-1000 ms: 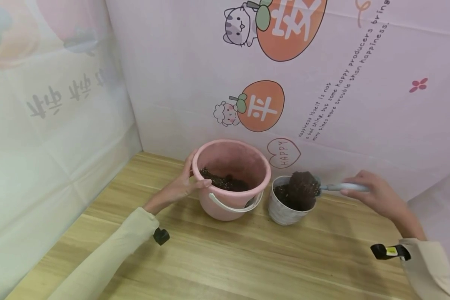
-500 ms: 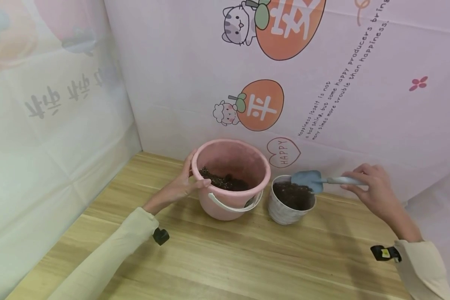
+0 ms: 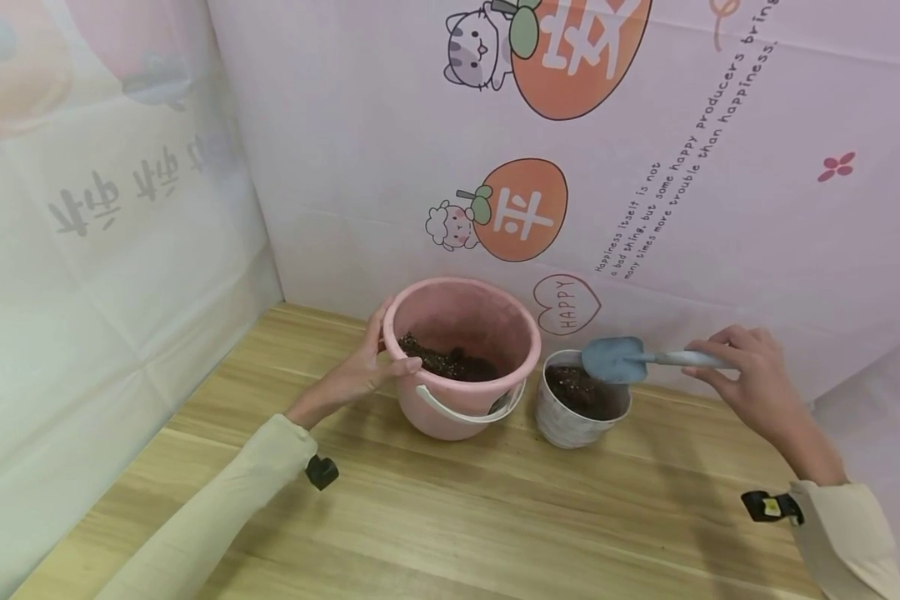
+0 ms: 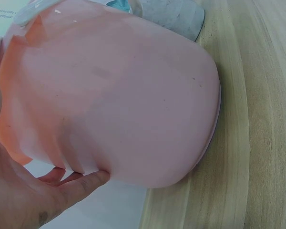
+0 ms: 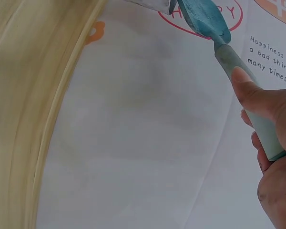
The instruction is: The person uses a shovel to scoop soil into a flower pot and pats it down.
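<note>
A pink bucket (image 3: 450,417) with a white handle stands on the table, dark soil (image 3: 446,363) inside it. My left hand (image 3: 363,367) grips its rim from the left, thumb over the edge; in the left wrist view the fingers press on the bucket's side. To the right stands a smaller whitish pot (image 3: 573,429), partly filled with soil (image 3: 581,392). My right hand (image 3: 750,379) holds a blue-grey hand trowel (image 3: 617,360) by its handle. The trowel's blade lies over the pot's far right rim and no soil load shows on it.
A wooden table (image 3: 450,508) runs under both vessels. Behind them hangs a printed pink-white sheet (image 3: 360,167), close to the pot and bucket, and another sheet (image 3: 120,317) closes off the left side.
The soil heaped on the trowel has dropped into the pot. My right hand has turned and lifted the trowel slightly, baring its blade. My left hand stays on the bucket.
</note>
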A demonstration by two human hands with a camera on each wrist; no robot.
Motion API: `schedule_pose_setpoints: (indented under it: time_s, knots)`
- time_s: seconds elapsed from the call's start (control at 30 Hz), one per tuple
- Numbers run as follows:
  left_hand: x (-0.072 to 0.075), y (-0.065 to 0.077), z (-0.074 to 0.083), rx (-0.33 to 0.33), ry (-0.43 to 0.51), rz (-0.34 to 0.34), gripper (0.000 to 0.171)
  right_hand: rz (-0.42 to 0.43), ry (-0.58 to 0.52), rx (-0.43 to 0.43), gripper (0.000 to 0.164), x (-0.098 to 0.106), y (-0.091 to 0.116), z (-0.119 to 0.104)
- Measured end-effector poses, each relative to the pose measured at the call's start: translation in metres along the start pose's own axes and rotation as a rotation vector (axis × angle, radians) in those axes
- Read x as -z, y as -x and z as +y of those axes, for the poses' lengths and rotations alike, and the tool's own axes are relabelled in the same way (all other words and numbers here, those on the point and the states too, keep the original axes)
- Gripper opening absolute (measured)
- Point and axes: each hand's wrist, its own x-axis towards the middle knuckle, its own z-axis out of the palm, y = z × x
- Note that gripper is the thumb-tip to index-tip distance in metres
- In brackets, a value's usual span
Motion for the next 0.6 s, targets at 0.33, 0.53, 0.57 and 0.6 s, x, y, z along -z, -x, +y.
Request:
schedule_pose_setpoints:
  time_s: [0.33,0.53,0.57,0.6]
  knots:
    - [0.000,0.000,0.000,0.008,-0.017,0.002,0.116,-0.026,-0.005,-0.027,0.024,0.001,-0.008,-0.002]
    - [0.001,0.000,0.000,0.007,-0.013,-0.002,0.114,-0.071,0.019,-0.048,0.034,0.000,-0.012,-0.009]
    - [0.001,0.000,0.000,0.005,-0.014,-0.003,0.114,-0.069,0.017,-0.045,0.034,0.000,-0.013,-0.010]
    - [0.000,0.000,0.000,0.001,-0.013,-0.003,0.113,-0.065,0.013,-0.041,0.034,0.000,-0.014,-0.011]
